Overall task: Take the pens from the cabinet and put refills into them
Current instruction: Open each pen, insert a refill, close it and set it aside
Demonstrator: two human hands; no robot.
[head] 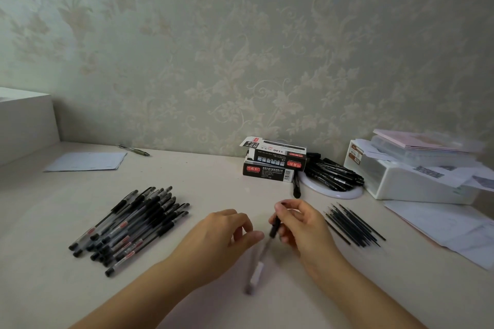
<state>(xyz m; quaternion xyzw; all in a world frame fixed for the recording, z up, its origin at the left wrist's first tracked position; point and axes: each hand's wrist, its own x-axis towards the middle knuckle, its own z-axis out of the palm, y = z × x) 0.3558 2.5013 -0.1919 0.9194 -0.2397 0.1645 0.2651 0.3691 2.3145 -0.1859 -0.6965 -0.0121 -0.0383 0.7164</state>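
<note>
My right hand (299,224) pinches the black grip end of a clear pen (260,256) that slants down toward me over the desk, blurred along its barrel. My left hand (227,232) is beside it, thumb and fingers curled at the pen's upper barrel; the blur hides whether they hold it. A pile of several capped black pens (128,227) lies to the left. Several thin dark refills (352,224) lie in a loose bundle to the right of my right hand.
Two stacked black pen boxes (272,163) stand at the back. More black pens (334,171) rest on a white round plate (347,193). A white box with papers (411,176) is at the right, loose sheets (441,224) in front, a paper (85,161) and a pen (133,149) back left.
</note>
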